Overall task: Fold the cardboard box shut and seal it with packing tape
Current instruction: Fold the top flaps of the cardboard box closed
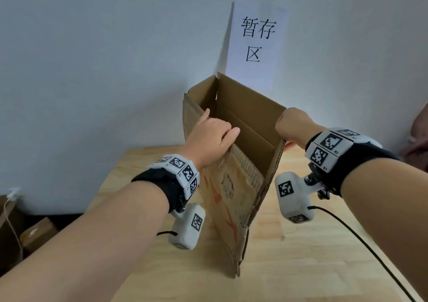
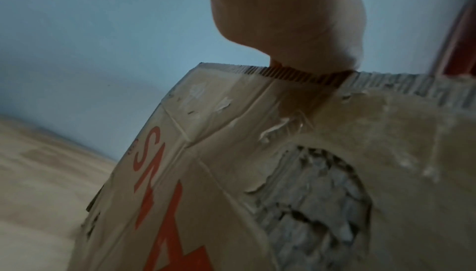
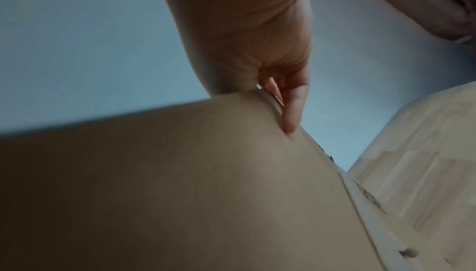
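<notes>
A worn brown cardboard box [image 1: 231, 199] with red print and torn patches stands on end on the wooden table [image 1: 301, 255], its open top facing up and all flaps raised. My left hand [image 1: 208, 134] grips the top edge of the near left panel, fingers hooked inside; in the left wrist view the left hand [image 2: 291, 37] meets the corrugated edge of the box [image 2: 231, 173]. My right hand [image 1: 293, 125] grips the right corner edge. In the right wrist view the right hand [image 3: 273, 76] clasps the box [image 3: 180, 184], one finger lying down the outside. No packing tape shows.
A white paper sign [image 1: 257, 44] with black characters hangs on the pale wall behind the box. Brown cartons [image 1: 34, 232] sit low at the left beside the table. Another person's hand [image 1: 419, 139] shows at the right edge. A black cable [image 1: 361, 239] trails from my right wrist.
</notes>
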The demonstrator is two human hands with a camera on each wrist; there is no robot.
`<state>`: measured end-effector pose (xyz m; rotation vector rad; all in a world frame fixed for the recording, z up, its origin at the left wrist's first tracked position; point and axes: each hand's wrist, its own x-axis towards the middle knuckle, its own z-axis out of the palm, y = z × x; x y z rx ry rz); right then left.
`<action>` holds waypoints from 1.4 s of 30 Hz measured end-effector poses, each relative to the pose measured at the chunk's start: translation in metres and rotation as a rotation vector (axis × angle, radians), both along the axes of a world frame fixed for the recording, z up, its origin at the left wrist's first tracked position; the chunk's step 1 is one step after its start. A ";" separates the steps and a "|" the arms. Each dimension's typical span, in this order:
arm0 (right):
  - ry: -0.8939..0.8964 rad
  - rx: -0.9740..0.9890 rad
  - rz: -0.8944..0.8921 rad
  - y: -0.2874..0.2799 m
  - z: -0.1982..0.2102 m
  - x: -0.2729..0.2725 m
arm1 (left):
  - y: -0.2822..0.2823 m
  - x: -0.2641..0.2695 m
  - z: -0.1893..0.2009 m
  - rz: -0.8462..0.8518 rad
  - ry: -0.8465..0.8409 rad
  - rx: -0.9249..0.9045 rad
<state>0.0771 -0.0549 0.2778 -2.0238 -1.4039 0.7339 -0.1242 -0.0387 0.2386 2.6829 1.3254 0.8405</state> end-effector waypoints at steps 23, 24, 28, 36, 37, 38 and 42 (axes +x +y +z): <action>-0.097 0.374 0.095 0.026 -0.021 0.008 | 0.014 -0.030 0.000 0.509 -0.403 -0.461; -0.004 0.363 0.141 0.030 -0.021 0.008 | 0.016 -0.029 -0.001 0.510 -0.481 -0.489; 0.238 0.270 0.430 0.042 -0.020 0.010 | 0.021 -0.021 -0.008 0.519 -0.698 -0.448; 0.013 0.329 0.726 0.064 -0.039 0.033 | 0.008 -0.018 -0.020 0.454 -0.834 -0.399; -0.067 0.374 0.768 0.066 -0.044 0.035 | 0.003 -0.014 -0.021 0.449 -0.812 -0.391; -0.156 0.434 0.784 0.070 -0.049 0.037 | -0.002 -0.009 -0.023 0.434 -0.767 -0.384; -0.436 0.663 0.771 0.073 -0.052 0.051 | -0.021 0.023 -0.018 0.402 -0.502 -0.236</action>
